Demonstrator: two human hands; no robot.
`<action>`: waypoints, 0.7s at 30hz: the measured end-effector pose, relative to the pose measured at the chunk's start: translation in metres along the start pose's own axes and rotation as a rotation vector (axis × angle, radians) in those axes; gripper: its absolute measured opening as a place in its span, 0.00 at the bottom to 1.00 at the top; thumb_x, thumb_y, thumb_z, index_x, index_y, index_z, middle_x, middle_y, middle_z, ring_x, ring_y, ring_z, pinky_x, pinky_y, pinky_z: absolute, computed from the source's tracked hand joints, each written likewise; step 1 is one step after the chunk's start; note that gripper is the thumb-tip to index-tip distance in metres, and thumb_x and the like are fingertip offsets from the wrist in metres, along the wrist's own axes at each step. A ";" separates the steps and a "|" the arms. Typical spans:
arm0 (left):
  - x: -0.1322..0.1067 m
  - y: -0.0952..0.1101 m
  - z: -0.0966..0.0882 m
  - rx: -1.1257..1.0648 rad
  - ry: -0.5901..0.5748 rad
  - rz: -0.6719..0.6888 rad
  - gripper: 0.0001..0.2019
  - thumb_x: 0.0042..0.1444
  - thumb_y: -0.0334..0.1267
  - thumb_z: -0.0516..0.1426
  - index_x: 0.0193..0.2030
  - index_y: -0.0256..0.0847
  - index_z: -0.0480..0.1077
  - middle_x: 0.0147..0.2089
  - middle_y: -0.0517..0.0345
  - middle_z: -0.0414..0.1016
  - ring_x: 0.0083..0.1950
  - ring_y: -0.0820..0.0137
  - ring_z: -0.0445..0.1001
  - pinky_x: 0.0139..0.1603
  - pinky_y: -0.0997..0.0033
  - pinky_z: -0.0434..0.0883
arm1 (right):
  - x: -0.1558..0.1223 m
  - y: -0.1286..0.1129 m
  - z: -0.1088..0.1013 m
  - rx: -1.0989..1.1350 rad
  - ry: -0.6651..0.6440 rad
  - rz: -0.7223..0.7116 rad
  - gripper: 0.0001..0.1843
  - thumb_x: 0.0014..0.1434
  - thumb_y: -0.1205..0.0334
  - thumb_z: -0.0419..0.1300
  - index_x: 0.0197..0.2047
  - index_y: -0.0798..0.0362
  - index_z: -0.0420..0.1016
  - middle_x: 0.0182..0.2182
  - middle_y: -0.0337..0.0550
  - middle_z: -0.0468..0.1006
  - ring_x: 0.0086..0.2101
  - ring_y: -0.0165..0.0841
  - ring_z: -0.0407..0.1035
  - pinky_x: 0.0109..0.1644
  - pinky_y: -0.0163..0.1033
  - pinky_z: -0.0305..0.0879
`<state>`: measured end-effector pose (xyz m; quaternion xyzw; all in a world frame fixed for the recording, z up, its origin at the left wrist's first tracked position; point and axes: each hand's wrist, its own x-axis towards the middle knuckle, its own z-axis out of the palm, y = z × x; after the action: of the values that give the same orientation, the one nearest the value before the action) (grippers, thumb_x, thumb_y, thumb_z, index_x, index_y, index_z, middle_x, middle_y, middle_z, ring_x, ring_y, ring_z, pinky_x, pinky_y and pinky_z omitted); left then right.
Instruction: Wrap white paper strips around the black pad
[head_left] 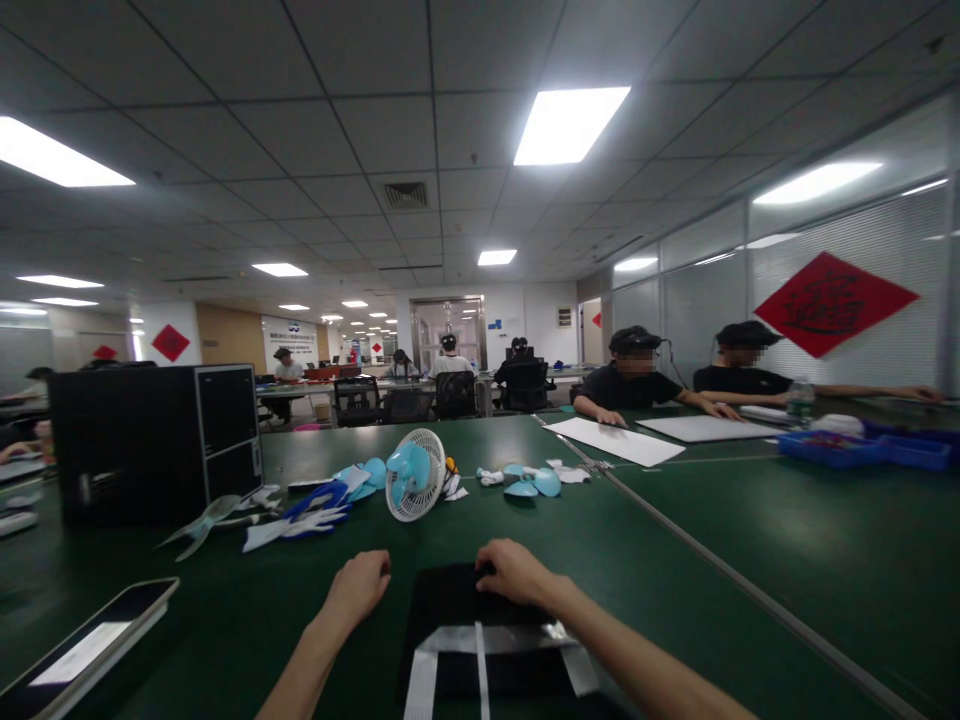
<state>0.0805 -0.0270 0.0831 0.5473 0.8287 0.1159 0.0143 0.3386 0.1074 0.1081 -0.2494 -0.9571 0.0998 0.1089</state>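
Flat before me on the green table point(315, 640) lies a black panel point(442, 600) with strips of silver tape point(480, 637) across it. Its lower part runs out of view. My left hand point(358, 584) rests on the table just left of the panel, fingers curled in and nothing showing in them. At the panel's far right edge is my right hand point(517, 572), its fingers curled and closed over the black surface. What lies inside that hand, if anything, is hidden.
A tilted blue fan with a white guard point(415, 475) stands ahead, among gloves point(300, 525) and blue fan blades point(534, 483). Left are a black computer case point(135, 440) and a phone point(97, 640). Two people sit at right behind white boards point(615, 440) and blue trays point(829, 450).
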 end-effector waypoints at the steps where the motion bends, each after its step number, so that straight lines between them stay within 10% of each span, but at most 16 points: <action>1: 0.000 0.000 0.000 0.001 -0.002 -0.001 0.10 0.57 0.36 0.53 0.43 0.44 0.71 0.49 0.54 0.76 0.50 0.65 0.74 0.47 0.68 0.68 | -0.003 0.001 -0.002 -0.003 0.005 0.001 0.16 0.52 0.57 0.62 0.44 0.50 0.78 0.43 0.45 0.79 0.42 0.39 0.71 0.43 0.37 0.64; 8: 0.001 -0.001 0.002 0.006 -0.011 -0.016 0.09 0.57 0.36 0.53 0.43 0.44 0.71 0.48 0.53 0.76 0.51 0.62 0.73 0.47 0.66 0.68 | -0.048 0.027 -0.033 0.017 0.158 0.109 0.15 0.55 0.54 0.57 0.42 0.51 0.78 0.41 0.46 0.78 0.41 0.38 0.71 0.43 0.38 0.62; 21: -0.004 -0.004 0.006 -0.093 -0.075 0.014 0.11 0.57 0.36 0.53 0.46 0.45 0.71 0.50 0.55 0.75 0.49 0.65 0.74 0.45 0.68 0.71 | -0.203 0.159 -0.093 -0.046 0.327 0.663 0.20 0.53 0.45 0.53 0.37 0.50 0.78 0.39 0.49 0.80 0.39 0.43 0.73 0.38 0.42 0.65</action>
<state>0.0792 -0.0309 0.0756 0.5558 0.8176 0.1336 0.0698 0.6074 0.1547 0.1259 -0.5611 -0.7961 0.0669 0.2166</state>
